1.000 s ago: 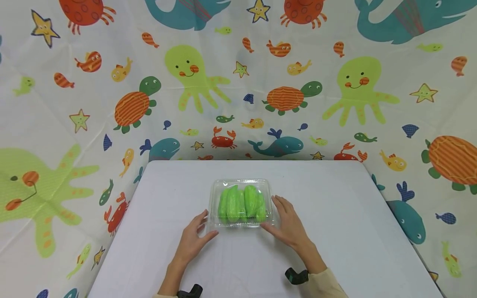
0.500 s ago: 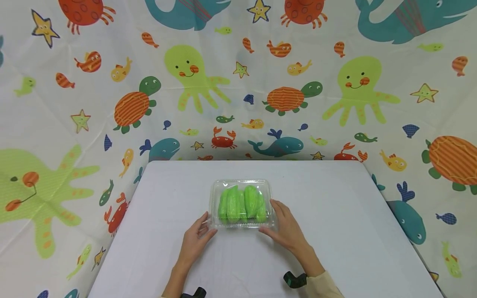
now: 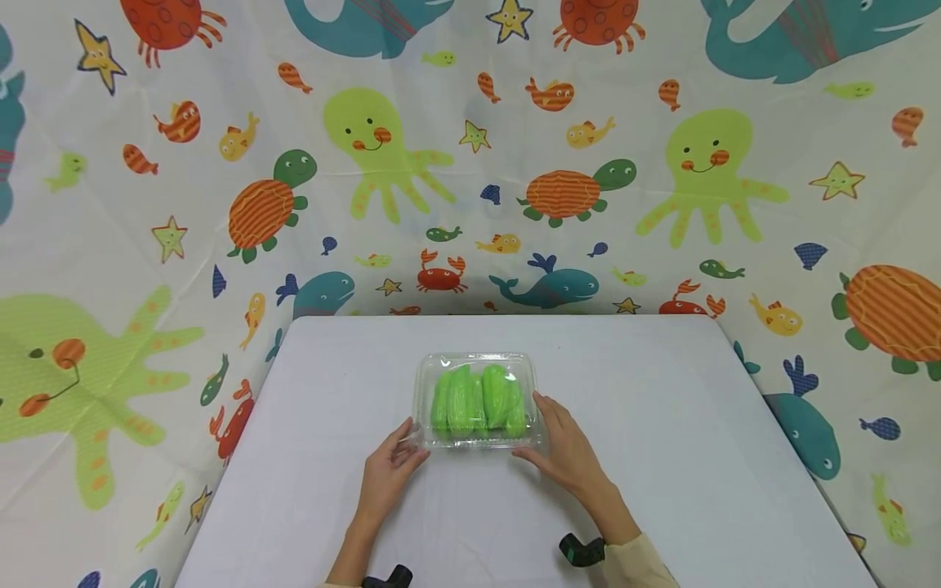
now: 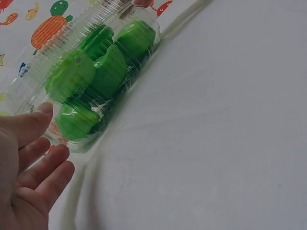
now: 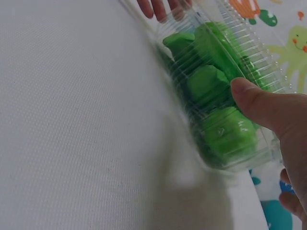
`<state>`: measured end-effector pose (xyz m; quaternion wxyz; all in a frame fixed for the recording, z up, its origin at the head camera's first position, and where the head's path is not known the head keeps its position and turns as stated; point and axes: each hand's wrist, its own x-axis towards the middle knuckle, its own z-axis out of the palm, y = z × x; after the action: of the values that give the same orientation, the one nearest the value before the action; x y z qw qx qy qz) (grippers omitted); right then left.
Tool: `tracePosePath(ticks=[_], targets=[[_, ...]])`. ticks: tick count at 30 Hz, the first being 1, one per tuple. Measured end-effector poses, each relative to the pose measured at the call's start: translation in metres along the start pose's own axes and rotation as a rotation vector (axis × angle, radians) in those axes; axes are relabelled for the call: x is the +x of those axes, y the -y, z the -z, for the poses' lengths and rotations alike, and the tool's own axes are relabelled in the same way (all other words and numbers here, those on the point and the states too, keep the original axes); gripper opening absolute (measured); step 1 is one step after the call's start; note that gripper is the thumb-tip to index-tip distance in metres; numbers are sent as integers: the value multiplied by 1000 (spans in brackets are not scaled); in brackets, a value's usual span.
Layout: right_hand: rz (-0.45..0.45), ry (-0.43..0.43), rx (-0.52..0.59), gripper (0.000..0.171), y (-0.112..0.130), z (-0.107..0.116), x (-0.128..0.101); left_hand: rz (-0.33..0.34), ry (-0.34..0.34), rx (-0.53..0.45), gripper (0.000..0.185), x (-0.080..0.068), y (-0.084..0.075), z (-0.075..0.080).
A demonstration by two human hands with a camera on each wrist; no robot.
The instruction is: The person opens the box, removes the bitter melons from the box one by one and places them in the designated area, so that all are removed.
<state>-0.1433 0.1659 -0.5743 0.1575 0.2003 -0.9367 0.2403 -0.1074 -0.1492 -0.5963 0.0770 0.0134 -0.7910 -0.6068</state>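
Note:
A clear plastic clamshell container (image 3: 424, 400) lies on the white table in the head view, its lid down. Inside are several bright green, elongated, vegetable-like pieces (image 3: 461, 402). My left hand (image 3: 385, 469) holds the container's near left corner between thumb and fingers. At the right side my right hand (image 3: 569, 453) grips it, thumb at the front edge and fingers along the side. In the right wrist view, the right thumb (image 5: 252, 98) crosses the ribbed front wall. The left thumb (image 4: 36, 122) touches the container's end in the left wrist view.
The white table (image 3: 662, 408) extends around the container on all sides. Behind and beside it hangs a cloth (image 3: 470, 171) printed with sea animals. A black wrist camera (image 3: 582, 550) sits on the right wrist and another (image 3: 388, 577) on the left.
Both hands have closed in on the container: the left came rightward to its corner, the right slightly leftward against its side. The container stays in nearly the same place.

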Motion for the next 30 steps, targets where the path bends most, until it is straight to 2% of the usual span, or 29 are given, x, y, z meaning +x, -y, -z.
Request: tracePosePath(ticks=[12, 23, 27, 30], targets=[[48, -29, 22, 104, -2, 0, 0, 45, 1, -53, 65, 2, 2, -1], [26, -22, 32, 101, -1, 1, 1, 30, 0, -7, 62, 2, 0, -2], [-7, -18, 54, 96, 0, 1, 1, 22, -26, 10, 59, 2, 0, -4], [-19, -33, 72, 85, 0, -1, 1, 43, -47, 20, 56, 2, -1, -6]])
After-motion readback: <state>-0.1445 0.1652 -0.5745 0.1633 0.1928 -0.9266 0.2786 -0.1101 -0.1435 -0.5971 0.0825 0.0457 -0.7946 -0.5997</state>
